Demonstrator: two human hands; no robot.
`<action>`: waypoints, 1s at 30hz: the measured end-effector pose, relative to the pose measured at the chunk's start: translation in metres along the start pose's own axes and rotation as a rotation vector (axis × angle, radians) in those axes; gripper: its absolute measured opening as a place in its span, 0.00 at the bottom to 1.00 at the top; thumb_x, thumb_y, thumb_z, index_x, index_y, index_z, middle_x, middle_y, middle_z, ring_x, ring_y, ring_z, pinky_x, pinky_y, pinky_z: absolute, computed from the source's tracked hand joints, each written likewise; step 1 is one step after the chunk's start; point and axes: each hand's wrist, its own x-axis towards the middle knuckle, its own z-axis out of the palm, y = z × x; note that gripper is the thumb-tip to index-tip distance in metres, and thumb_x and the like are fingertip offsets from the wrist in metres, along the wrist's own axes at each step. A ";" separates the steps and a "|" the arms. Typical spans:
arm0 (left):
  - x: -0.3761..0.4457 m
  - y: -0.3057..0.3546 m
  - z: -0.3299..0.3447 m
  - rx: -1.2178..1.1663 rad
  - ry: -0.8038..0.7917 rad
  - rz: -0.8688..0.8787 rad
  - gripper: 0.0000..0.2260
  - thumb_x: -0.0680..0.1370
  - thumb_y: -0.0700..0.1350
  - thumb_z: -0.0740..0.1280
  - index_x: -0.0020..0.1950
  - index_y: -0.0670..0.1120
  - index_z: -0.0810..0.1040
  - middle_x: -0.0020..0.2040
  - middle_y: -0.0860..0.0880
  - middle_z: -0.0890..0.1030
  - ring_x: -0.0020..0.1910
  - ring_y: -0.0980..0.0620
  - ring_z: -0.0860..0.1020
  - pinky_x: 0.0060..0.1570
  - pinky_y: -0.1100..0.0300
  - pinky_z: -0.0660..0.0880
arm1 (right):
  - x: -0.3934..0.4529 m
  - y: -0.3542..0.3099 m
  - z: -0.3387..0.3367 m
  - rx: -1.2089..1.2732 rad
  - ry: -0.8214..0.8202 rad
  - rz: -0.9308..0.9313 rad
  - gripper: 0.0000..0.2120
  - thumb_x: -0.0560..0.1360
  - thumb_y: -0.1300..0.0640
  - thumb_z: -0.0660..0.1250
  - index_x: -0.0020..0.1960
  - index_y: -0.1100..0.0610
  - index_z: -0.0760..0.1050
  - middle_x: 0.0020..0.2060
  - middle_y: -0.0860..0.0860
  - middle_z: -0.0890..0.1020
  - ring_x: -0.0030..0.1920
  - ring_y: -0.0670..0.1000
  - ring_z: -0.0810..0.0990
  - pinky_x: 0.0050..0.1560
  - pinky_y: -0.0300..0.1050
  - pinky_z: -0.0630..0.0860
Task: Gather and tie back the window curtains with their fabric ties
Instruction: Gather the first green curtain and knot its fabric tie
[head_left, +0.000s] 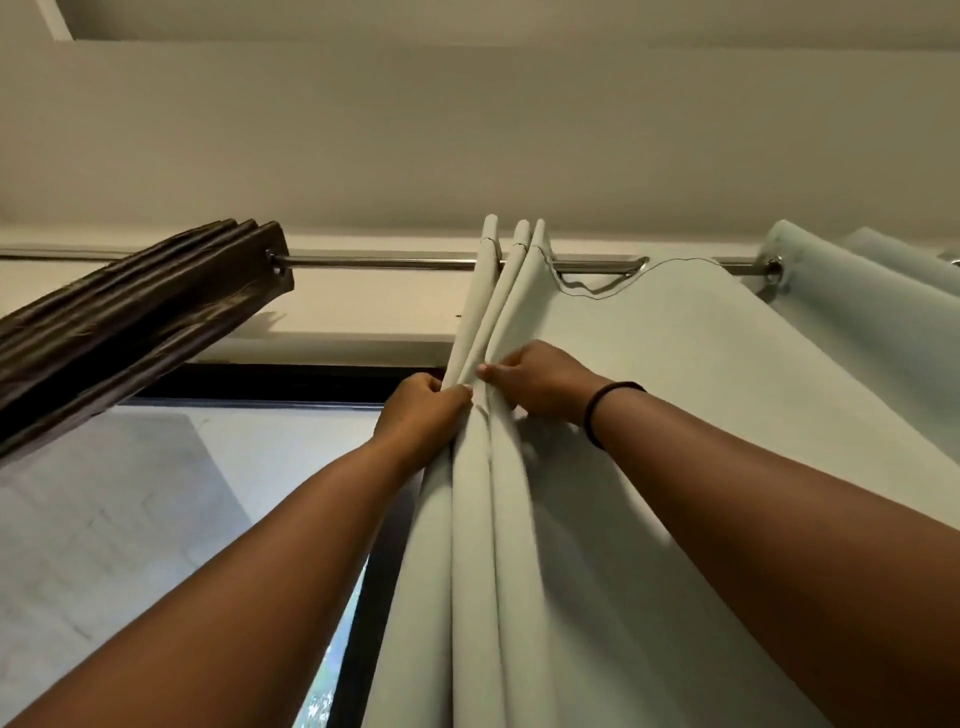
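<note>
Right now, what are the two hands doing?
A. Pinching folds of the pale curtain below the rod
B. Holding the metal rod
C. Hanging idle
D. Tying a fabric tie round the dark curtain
A: the left hand and right hand both grip pleats of the pale curtain, below the rod.

Two curtains (649, 364), two hands (426, 410), one rod (384, 261)
</note>
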 end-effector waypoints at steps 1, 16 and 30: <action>-0.002 0.002 0.009 -0.021 -0.021 -0.006 0.16 0.74 0.57 0.66 0.53 0.47 0.77 0.48 0.47 0.81 0.48 0.47 0.79 0.53 0.50 0.77 | -0.007 0.011 -0.004 0.075 0.004 0.038 0.26 0.75 0.35 0.59 0.43 0.56 0.81 0.41 0.54 0.82 0.42 0.54 0.78 0.50 0.49 0.77; -0.024 0.093 0.168 0.041 -0.113 -0.060 0.35 0.63 0.60 0.74 0.64 0.45 0.69 0.57 0.47 0.78 0.53 0.45 0.77 0.55 0.53 0.75 | -0.085 0.216 -0.150 -0.480 0.395 0.563 0.30 0.70 0.47 0.66 0.67 0.56 0.61 0.61 0.57 0.70 0.61 0.62 0.71 0.58 0.55 0.66; -0.031 0.154 0.258 0.198 -0.024 0.000 0.17 0.77 0.37 0.57 0.66 0.38 0.69 0.65 0.37 0.73 0.63 0.38 0.71 0.60 0.55 0.68 | -0.102 0.290 -0.196 -0.536 0.408 0.213 0.10 0.74 0.57 0.60 0.53 0.52 0.76 0.48 0.53 0.80 0.47 0.58 0.78 0.42 0.46 0.72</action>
